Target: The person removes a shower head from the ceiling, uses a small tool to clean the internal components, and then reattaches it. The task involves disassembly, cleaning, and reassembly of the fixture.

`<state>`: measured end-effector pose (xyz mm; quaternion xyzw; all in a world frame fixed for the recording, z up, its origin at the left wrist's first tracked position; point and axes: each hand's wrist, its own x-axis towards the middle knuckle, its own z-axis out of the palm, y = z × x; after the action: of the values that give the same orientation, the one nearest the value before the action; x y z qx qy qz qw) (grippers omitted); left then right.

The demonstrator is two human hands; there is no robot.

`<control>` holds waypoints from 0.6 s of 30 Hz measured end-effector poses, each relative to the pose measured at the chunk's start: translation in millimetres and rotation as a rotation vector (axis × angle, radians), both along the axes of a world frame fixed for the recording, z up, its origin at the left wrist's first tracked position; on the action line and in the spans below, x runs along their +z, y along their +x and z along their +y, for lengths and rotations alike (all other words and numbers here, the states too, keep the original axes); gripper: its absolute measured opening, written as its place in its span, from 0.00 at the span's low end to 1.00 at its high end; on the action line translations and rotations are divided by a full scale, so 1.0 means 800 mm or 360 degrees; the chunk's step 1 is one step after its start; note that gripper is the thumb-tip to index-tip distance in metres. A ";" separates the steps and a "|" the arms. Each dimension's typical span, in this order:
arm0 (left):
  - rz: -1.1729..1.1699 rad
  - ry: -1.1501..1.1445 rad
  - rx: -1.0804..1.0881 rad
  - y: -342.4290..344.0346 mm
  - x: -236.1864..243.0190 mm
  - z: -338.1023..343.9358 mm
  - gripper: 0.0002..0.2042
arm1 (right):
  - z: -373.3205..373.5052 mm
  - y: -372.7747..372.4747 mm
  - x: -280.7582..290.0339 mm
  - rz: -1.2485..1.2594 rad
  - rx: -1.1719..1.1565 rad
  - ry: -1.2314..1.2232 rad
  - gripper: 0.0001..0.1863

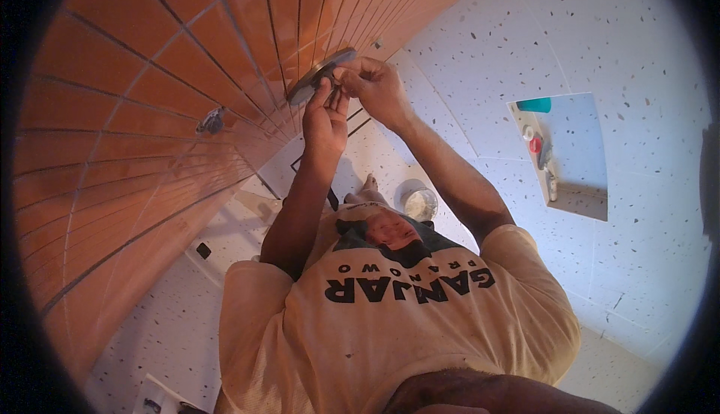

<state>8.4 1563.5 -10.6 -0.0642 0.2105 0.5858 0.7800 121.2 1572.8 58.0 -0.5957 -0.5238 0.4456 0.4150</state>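
A round grey plate sits against the orange tiled wall, seen nearly edge-on. From below, my left hand reaches up to it, thumb and fingers closed around the small part at its middle. The fingers of my right hand are bent and pinched together at that same middle part, from the right. My fingers hide most of the piece there, so its exact shape does not show. Both forearms are raised in front of my body.
Lower left on the tiles is a metal wall fitting; a smaller fitting sits beyond the plate. A bucket with pale contents stands on the speckled floor. The right wall has a recessed niche holding small bottles. A dark square marks the floor.
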 end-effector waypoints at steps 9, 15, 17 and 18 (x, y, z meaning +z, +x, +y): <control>-0.0025 -0.0091 0.0042 0.002 0.001 0.003 0.17 | 0.008 0.004 0.016 -0.0140 0.0115 -0.0109 0.09; -0.0047 0.0029 0.0070 0.003 0.005 -0.001 0.12 | -0.002 0.005 0.026 -0.0292 0.0120 0.0029 0.09; -0.0058 0.0048 0.0061 0.004 0.007 -0.002 0.13 | -0.003 0.005 0.022 -0.0330 0.0067 -0.0055 0.09; -0.0063 0.0051 0.0058 0.005 0.005 0.000 0.14 | -0.004 0.004 0.024 -0.0371 0.0051 -0.0053 0.09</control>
<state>12.3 1563.5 -6.4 -0.0673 0.1843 0.6019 0.7741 124.8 1569.9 77.3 -0.6418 -0.5704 0.3885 0.3343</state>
